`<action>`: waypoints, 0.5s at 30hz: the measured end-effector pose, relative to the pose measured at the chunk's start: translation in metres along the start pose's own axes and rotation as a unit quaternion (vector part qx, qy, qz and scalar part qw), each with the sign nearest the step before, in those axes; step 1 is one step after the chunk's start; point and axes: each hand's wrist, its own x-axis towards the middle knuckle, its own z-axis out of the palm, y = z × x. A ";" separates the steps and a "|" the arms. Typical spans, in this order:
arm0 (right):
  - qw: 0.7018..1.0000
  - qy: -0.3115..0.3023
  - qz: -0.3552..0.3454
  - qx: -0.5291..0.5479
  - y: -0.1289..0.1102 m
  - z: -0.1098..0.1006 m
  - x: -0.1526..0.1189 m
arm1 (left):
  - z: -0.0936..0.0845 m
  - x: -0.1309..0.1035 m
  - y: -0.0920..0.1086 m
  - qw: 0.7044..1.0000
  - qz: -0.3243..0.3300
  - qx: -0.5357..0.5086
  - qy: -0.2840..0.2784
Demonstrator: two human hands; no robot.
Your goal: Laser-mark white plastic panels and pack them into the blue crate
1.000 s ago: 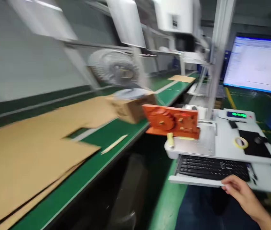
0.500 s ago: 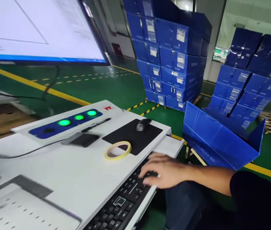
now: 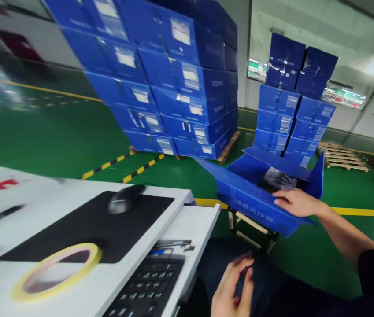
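Observation:
My right hand (image 3: 295,202) is stretched out over the near flap of an open blue cardboard box (image 3: 242,198), its fingers extended and no object visible in it. Something wrapped in clear plastic (image 3: 279,178) shows inside the box, beyond my fingertips. Whether those fingertips touch the flap is hard to tell. At the bottom of the view my left hand (image 3: 233,288) hovers over my lap, fingers loosely curled and apart, with nothing seen between them. It is nearest to the black keyboard (image 3: 147,286) on the pull-out tray (image 3: 203,224).
On the white desk (image 3: 84,187) lie a black mouse pad (image 3: 134,233), a mouse (image 3: 125,198), a yellow tape roll (image 3: 87,268) and a pen (image 3: 0,216). A stand (image 3: 251,220) supports the open box. Stacked blue boxes (image 3: 180,88) and a wooden pallet (image 3: 342,156) stand behind.
My right hand has left the keyboard and reached right to the open box. My left hand has come into view. The view has swung right, taking the monitor out of sight.

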 end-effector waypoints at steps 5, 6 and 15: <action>0.969 -0.161 -0.085 0.170 -0.019 0.064 0.015 | 0.017 0.028 0.014 0.978 0.171 0.113 -0.022; 0.967 -0.162 -0.076 0.184 -0.021 0.078 0.021 | 0.019 0.029 0.011 0.974 0.180 0.131 -0.029; 0.866 0.235 0.254 0.361 0.033 0.115 0.134 | 0.049 0.024 -0.011 0.955 0.157 0.223 -0.119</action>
